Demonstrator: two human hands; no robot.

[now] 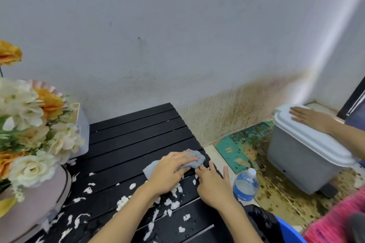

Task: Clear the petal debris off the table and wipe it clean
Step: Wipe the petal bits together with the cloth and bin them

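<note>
On a black slatted table [126, 136] set against a stained white wall [177, 35], a crumpled grey cloth [192, 159] is pressed down near the table's right edge by the left hand [169, 173], whose fingers are laid over the cloth and curl onto it, grasping it. Just at 3 o'clock from that hand, the right hand [212, 185] is rested flat on the slats with fingers straight and released, its fingertips touching the cloth's edge. White petal debris [122, 201] is scattered over the wet slats from 6 to 8 o'clock of the hands, some of it tucked under the left wrist. At 9 o'clock, a bouquet of cream and orange flowers [29, 124] is seen in a pale pink round box [39, 199]. At 3 o'clock, on the soiled floor beside the table, a plastic water bottle [245, 184] is stood upright. Farther out at 2 o'clock, a grey pedal bin [296, 156] is touched on its lid by another person's flat hand [310, 117].
</note>
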